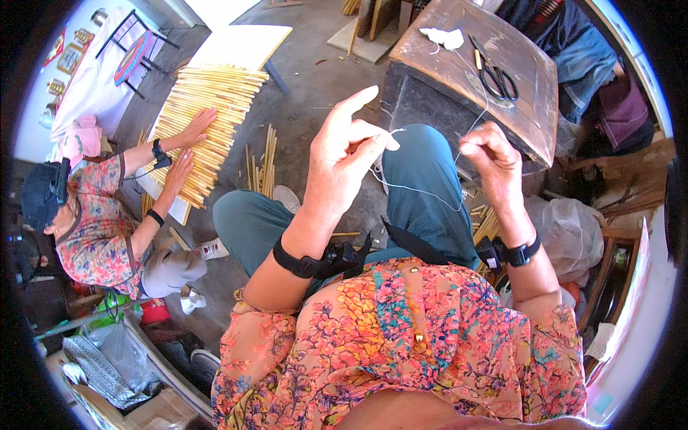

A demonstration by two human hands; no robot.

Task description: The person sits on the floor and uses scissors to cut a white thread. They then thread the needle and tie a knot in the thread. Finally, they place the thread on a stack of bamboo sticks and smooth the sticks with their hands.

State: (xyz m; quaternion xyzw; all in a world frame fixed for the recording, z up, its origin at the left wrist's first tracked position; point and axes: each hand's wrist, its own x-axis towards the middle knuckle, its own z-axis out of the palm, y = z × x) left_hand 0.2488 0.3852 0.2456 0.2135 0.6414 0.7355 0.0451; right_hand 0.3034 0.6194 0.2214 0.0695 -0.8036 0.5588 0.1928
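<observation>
My left hand point(344, 148) is raised over my lap, index finger pointing up. Its thumb and another finger pinch a white thread point(424, 189), whose frayed end sticks out past the fingertips. The thread sags in a loop in front of my right knee and rises towards my right hand point(493, 161). That hand has its thumb and fingers pinched together on the thread; whether a needle is there too is too blurred to tell. Beyond it, the thread runs up to a white thread bundle point(443, 37) on the worn wooden cabinet point(516, 54).
Black-handled scissors point(499, 83) and a small yellow-handled tool point(477, 59) lie on the cabinet. At left, a co-worker point(97, 215) rests both hands on a row of thin sticks point(207, 123) across a white board point(236, 45). Loose sticks point(263, 161) stand near my left knee.
</observation>
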